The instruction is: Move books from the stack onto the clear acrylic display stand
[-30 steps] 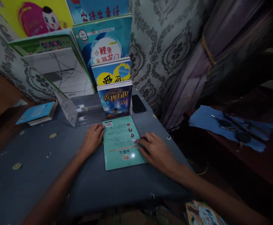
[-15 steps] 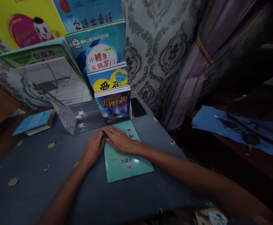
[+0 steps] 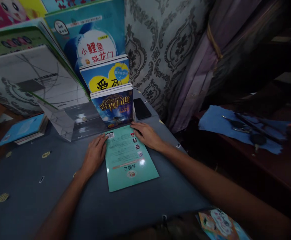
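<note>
A green book lies flat on the dark grey table, its text upside down to me. My left hand rests at its far left corner, fingers loosely stretched, the tips touching the edge beside a barcode. At the far right corner, my right hand lies with outstretched fingers on the book's edge. Neither hand is closed round the book. Just beyond it, a dark blue book stands in front of a yellow-and-blue book in a clear stand.
A teal book and a white-covered book stand behind. Blue-covered books lie stacked at left. A black phone lies by the stand. At right, a blue cloth holds glasses and small items. A colourful book shows at the bottom edge.
My right hand has moved from the book's far left corner, beside my left hand, to its far right corner, uncovering the back cover. The view has shifted closer to the stand.
</note>
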`<control>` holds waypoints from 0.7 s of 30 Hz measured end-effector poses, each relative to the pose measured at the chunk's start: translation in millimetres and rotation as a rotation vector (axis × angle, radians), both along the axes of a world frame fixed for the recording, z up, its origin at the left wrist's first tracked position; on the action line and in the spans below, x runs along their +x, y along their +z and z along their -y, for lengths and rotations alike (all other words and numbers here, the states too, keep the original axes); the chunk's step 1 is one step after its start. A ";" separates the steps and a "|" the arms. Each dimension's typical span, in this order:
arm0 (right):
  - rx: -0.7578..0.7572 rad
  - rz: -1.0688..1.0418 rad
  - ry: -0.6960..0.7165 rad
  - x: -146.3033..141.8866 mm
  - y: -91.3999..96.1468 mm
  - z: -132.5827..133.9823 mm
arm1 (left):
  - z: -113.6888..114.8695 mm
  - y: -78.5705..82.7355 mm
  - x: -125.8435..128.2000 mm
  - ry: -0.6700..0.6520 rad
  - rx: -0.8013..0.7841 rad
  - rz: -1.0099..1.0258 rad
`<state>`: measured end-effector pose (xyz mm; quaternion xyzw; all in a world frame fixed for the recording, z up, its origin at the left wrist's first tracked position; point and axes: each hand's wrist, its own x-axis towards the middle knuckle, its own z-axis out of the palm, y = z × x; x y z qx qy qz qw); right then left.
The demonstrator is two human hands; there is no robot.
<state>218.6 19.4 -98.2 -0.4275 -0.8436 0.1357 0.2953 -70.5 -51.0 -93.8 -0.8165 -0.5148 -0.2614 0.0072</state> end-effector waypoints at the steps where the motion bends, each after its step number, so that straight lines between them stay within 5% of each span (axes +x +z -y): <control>1: 0.003 -0.001 -0.001 -0.9 -0.6 -0.2 | -0.7 -0.1 -0.8 -0.006 -0.001 -0.001; 10: 0.010 -0.021 0.001 -3.6 -1.8 -1.5 | 4.4 16.5 11.8 -0.008 -0.130 -0.141; 21: 0.005 -0.013 0.001 -4.5 -1.3 -1.9 | 59.0 34.1 97.3 -0.465 -0.266 -0.313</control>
